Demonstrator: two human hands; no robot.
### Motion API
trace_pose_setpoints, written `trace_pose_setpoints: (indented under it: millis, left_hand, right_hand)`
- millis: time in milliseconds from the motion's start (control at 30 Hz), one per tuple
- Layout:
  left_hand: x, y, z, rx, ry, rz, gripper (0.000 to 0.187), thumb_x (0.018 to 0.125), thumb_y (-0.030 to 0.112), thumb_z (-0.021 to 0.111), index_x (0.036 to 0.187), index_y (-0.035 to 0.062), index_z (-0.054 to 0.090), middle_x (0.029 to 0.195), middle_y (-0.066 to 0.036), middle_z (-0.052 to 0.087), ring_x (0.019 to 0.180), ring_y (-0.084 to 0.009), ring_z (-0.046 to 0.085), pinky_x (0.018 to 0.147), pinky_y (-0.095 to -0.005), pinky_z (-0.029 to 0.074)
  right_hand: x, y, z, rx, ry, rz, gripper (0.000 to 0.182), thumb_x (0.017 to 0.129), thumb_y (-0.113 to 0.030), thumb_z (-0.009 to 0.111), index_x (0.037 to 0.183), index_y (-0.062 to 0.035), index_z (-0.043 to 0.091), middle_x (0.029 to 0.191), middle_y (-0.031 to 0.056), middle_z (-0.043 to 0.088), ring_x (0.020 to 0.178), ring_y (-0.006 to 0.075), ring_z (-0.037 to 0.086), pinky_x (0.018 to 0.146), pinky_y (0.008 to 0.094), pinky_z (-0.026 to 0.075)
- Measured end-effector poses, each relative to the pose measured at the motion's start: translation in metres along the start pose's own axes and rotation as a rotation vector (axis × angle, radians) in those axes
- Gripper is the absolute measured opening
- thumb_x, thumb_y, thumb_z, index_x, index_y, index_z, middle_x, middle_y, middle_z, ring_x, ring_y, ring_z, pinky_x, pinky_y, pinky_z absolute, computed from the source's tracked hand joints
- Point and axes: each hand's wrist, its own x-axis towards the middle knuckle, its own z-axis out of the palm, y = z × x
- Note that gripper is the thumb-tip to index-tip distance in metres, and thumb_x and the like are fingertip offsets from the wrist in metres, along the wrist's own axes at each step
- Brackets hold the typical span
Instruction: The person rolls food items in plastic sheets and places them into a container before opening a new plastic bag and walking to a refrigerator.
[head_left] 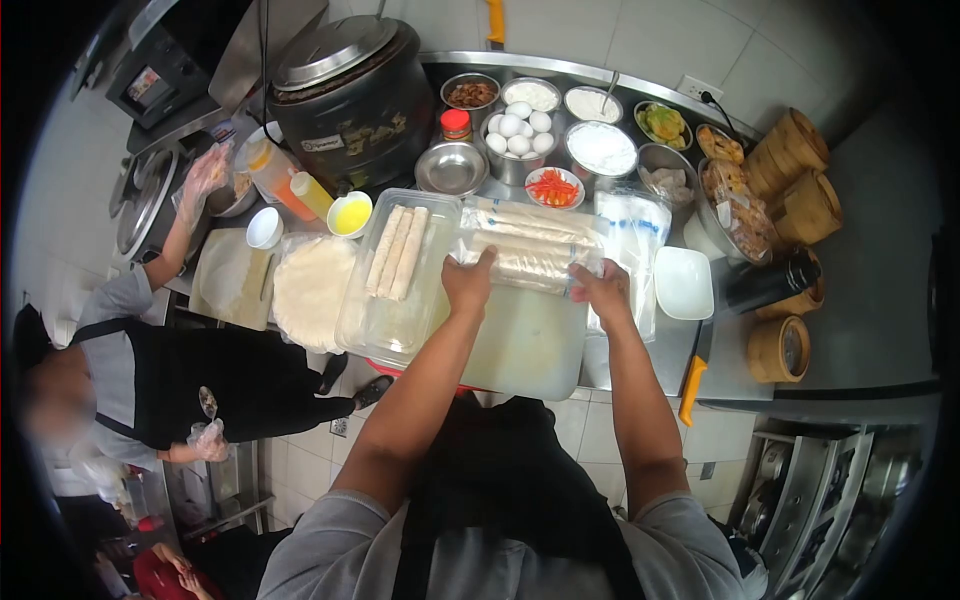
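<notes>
A clear plastic bag (pixel 532 258) with pale rolls inside lies lengthwise between my hands, over the far part of a pale cutting board (pixel 525 345). My left hand (pixel 468 283) pinches its near left corner. At the near right corner, my right hand (pixel 602 290) grips the plastic between thumb and fingers. Just left of my left hand is a clear plastic tray (pixel 425 320) holding three long pale rolls (pixel 398 253). Flat plastic bags with blue print (pixel 640 225) lie to the right of my right hand.
Behind the board stand a bowl of eggs (pixel 518 140), sliced red peppers (pixel 554 187) and a bowl of white powder (pixel 601 150). An orange-handled knife (pixel 692 390) lies at the front right edge. A gloved co-worker (pixel 200 370) stands left beside round dough sheets (pixel 315 285).
</notes>
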Motion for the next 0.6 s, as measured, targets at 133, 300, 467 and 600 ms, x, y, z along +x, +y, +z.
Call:
trace_pose_setpoints:
  millis: [133,300,467,600]
  left_hand:
    - [0.006,-0.01,0.003,-0.017,-0.009,0.038,0.045,0.082,0.022,0.084,0.11,-0.0003,0.057,0.09,-0.009,0.066,0.07,-0.0155,0.061,0.053,-0.0297,0.05]
    - [0.001,-0.005,0.0,0.05,-0.024,0.171,0.038,0.083,0.022,0.083,0.102,-0.0005,0.059,0.082,-0.007,0.065,0.065,-0.0142,0.059,0.054,-0.0298,0.049]
    - [0.013,-0.001,-0.004,0.269,-0.079,0.238,0.049,0.081,0.025,0.083,0.109,-0.0073,0.059,0.097,-0.018,0.063,0.085,-0.0276,0.062,0.076,-0.0384,0.05]
    - [0.01,0.009,-0.017,0.533,-0.211,0.227,0.072,0.082,0.032,0.079,0.13,-0.0134,0.05,0.131,-0.035,0.049,0.123,-0.0431,0.052,0.101,-0.0436,0.046]
  right_hand:
    - [0.0,-0.01,0.0,-0.03,0.015,-0.016,0.091,0.082,-0.023,0.081,0.142,0.0228,0.031,0.094,0.0218,0.07,0.067,0.0212,0.071,0.057,0.0285,0.056]
    - [0.0,0.002,0.002,0.006,0.035,-0.025,0.089,0.083,-0.024,0.08,0.142,0.0225,0.032,0.094,0.0225,0.07,0.066,0.0207,0.07,0.057,0.0288,0.055]
    - [-0.001,-0.002,0.004,-0.017,0.06,-0.033,0.083,0.083,-0.022,0.08,0.14,0.0212,0.037,0.094,0.0219,0.07,0.066,0.0204,0.07,0.056,0.0286,0.055]
    - [0.007,0.002,0.001,0.028,-0.035,-0.057,0.065,0.083,-0.023,0.08,0.128,0.0143,0.052,0.094,0.0167,0.07,0.068,0.0209,0.07,0.058,0.0291,0.057]
